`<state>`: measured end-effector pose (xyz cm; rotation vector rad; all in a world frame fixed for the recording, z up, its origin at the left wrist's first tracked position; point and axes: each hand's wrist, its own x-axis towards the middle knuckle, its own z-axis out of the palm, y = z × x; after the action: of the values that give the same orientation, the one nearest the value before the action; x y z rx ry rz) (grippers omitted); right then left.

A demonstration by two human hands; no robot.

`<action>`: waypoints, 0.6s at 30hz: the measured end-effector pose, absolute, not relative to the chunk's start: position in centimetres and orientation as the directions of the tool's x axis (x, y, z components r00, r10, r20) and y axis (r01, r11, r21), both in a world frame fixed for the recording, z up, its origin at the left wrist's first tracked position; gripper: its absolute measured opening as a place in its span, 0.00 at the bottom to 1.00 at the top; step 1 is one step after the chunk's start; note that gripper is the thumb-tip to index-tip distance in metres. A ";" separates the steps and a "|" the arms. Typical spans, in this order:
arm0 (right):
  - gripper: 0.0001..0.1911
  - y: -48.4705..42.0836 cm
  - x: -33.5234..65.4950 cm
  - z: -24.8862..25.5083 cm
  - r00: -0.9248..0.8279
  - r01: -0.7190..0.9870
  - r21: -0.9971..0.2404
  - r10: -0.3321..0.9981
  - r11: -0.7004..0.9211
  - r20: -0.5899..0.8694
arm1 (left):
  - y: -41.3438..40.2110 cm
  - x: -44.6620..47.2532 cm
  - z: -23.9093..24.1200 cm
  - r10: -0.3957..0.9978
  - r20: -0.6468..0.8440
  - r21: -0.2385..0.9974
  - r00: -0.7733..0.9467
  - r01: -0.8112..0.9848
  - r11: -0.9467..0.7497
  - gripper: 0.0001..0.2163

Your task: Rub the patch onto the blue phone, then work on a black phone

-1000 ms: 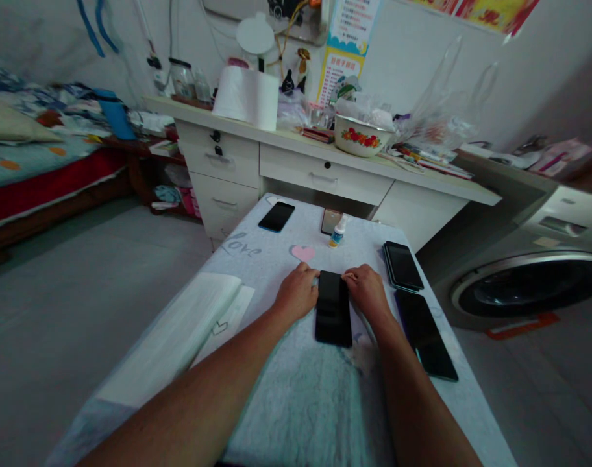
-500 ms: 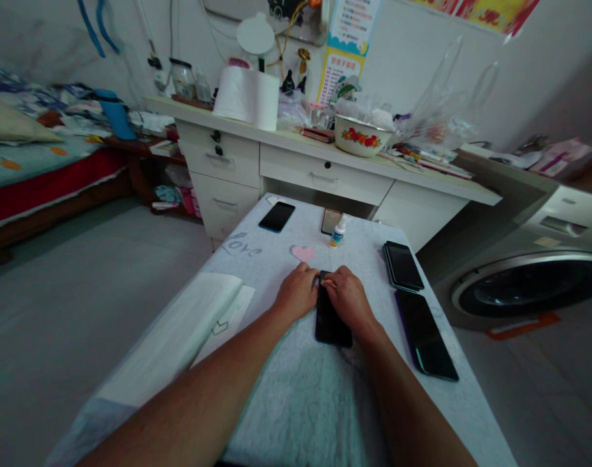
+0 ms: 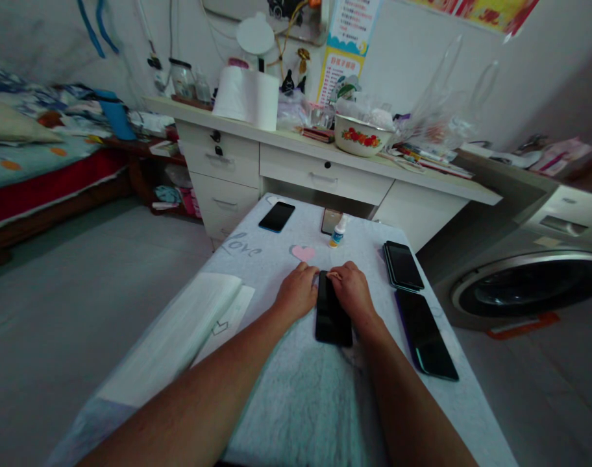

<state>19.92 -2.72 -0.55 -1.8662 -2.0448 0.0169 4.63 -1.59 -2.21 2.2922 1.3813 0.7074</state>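
A black smartphone (image 3: 333, 318) lies flat, screen up, on the cloth-covered table. My left hand (image 3: 298, 288) grips the phone's upper left edge, fingers bent together. Over the upper right part of the screen is my right hand (image 3: 352, 290), its fingers closed on a small pale wipe (image 3: 333, 276) that barely shows at the fingertips. A small white spray bottle (image 3: 338, 232) with a blue and yellow label stands beyond the hands. Behind it lies another phone (image 3: 330, 220). Just past my left hand is a pink heart (image 3: 303, 253) on the tablecloth.
At the right edge lie stacked phones (image 3: 404, 264) and a larger dark phone (image 3: 426, 334). Another phone (image 3: 277, 216) is at the far left. White paper (image 3: 179, 337) covers the left side. A drawer desk (image 3: 296, 162) stands beyond, a washing machine (image 3: 534, 259) at right.
My right hand has shifted slightly toward the phone's upper right edge, uncovering more of the screen. My left hand keeps its place, and the phone has not moved.
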 end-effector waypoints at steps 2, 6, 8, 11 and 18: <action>0.13 -2.6 20.4 -0.5 -0.022 0.963 -0.251 0.960 0.095 0.278 | -1.6 4.6 -2.3 0.892 0.228 0.553 0.390 0.702 -0.448 0.16; 0.13 -2.6 21.4 -0.4 0.042 0.968 -0.249 0.959 0.030 0.279 | -1.5 4.6 -2.4 0.897 0.225 0.571 0.381 0.694 -0.438 0.16; 0.13 -2.6 21.7 -0.4 0.063 0.971 -0.238 0.958 0.006 0.281 | -1.6 4.6 -2.4 0.899 0.218 0.579 0.379 0.691 -0.432 0.16; 0.13 -2.6 21.9 -0.5 0.077 0.974 -0.225 0.956 -0.012 0.282 | -1.6 4.6 -2.3 0.897 0.223 0.579 0.381 0.689 -0.436 0.15; 0.13 -2.1 20.8 -0.5 0.040 0.975 -0.222 0.961 0.023 0.274 | -1.5 4.6 -2.6 0.901 0.223 0.592 0.372 0.683 -0.428 0.16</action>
<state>20.76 -2.05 -0.50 -1.9766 -1.9590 -0.0547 4.65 -1.53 -2.56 2.2359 1.3756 0.7406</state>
